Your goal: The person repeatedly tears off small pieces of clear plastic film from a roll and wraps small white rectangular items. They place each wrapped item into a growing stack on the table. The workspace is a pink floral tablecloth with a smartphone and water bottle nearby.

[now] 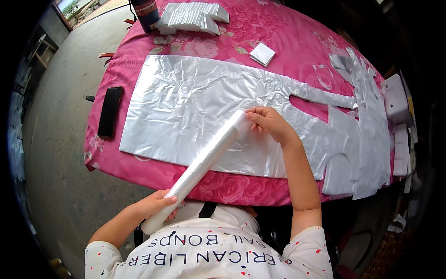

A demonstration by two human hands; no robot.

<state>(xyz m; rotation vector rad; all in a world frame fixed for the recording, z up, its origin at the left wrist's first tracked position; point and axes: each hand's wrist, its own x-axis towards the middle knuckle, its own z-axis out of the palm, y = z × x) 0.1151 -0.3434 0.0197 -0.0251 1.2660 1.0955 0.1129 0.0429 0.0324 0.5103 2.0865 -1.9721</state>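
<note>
A long roll of whitish, see-through plastic film (200,165) slants from my lap up over the table. My left hand (159,204) is closed around its lower end, thumb on top. At the upper end, my right hand (272,123) pinches the loose edge of the film between thumb and fingers. Beneath the roll, a large crinkled plastic bag (181,102) lies flat, with a rounded cut-out and a handle strip toward the right. Whether it is one layer or several, I cannot tell.
The table wears a pink flowered cloth (241,188). On it are a black phone (110,111), a small folded plastic square (262,54), stacked folded plastic packets (193,19), a dark canister (146,15) and loose plastic pieces (371,135). White boxes (396,100) stand at the right edge.
</note>
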